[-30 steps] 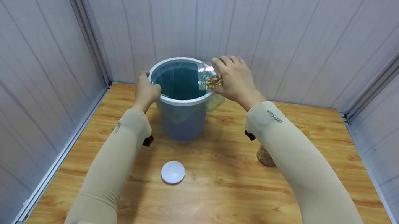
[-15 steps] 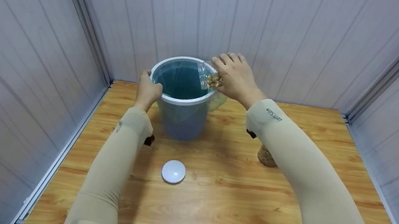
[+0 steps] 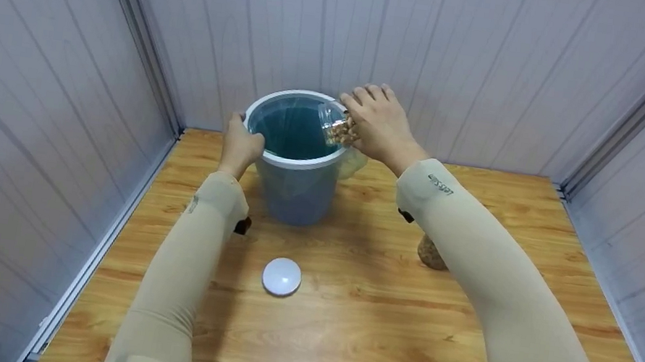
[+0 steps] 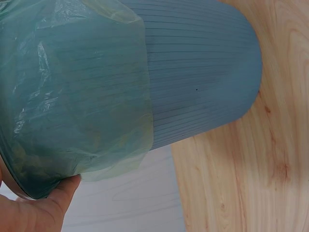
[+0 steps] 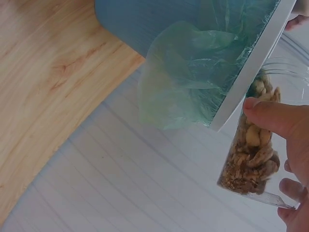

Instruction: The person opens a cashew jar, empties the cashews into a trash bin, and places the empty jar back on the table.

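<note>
A blue bin (image 3: 296,184) lined with a green bag stands at the back of the wooden table; its ribbed wall (image 4: 203,72) and bag overhang (image 5: 188,82) show in the wrist views. My left hand (image 3: 240,145) grips the bin's left rim, thumb (image 4: 58,193) against the bag. My right hand (image 3: 380,123) holds a clear jar (image 3: 335,125) of tan snack pieces, tilted mouth-down over the bin's right rim. In the right wrist view the jar (image 5: 251,154) lies against the rim, with my thumb (image 5: 275,116) across it.
A white round lid (image 3: 282,276) lies on the table (image 3: 376,338) in front of the bin. A second container of brown pieces (image 3: 429,252) stands partly hidden behind my right forearm. Panelled walls close in the left, back and right sides.
The jar has tipped a little further over the bin's rim, with my right hand shifting slightly. My left hand keeps its hold on the rim.
</note>
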`<state>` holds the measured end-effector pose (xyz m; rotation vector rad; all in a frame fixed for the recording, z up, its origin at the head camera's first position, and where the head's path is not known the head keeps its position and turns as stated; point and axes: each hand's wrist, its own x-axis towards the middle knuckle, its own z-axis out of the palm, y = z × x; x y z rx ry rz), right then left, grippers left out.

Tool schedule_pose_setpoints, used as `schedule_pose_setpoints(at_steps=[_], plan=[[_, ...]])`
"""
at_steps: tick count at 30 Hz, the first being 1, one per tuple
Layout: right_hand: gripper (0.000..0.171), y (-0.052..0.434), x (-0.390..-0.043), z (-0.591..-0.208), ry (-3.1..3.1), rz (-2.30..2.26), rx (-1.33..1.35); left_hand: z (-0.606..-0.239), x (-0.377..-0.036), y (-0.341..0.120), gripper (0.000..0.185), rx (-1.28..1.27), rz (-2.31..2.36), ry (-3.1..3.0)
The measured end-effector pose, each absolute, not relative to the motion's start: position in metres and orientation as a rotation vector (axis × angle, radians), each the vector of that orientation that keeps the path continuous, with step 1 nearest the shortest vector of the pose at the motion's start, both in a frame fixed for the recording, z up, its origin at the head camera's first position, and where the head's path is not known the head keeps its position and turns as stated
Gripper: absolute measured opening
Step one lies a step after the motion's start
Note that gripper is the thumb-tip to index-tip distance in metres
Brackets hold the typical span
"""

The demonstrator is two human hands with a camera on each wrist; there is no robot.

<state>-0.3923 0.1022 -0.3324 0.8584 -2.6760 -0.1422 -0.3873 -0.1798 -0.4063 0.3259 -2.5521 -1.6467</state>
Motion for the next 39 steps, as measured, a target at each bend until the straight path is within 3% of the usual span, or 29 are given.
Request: schedule_pose_setpoints(at_steps=[24, 39], plan=[[0.075, 0.102, -0.3903, -0.3291, -2.657, -0.184, 0.872, -0.4096, -0.3862, -0.178, 0.074, 0.309, -1.64, -2.524], [0.081, 0.1032, -0.3917, -0.3291, -2.613, -0.317, 0.884, -0.4095, -0.3848, -0.1761, 0.072, 0.322, -1.623, -2.527]])
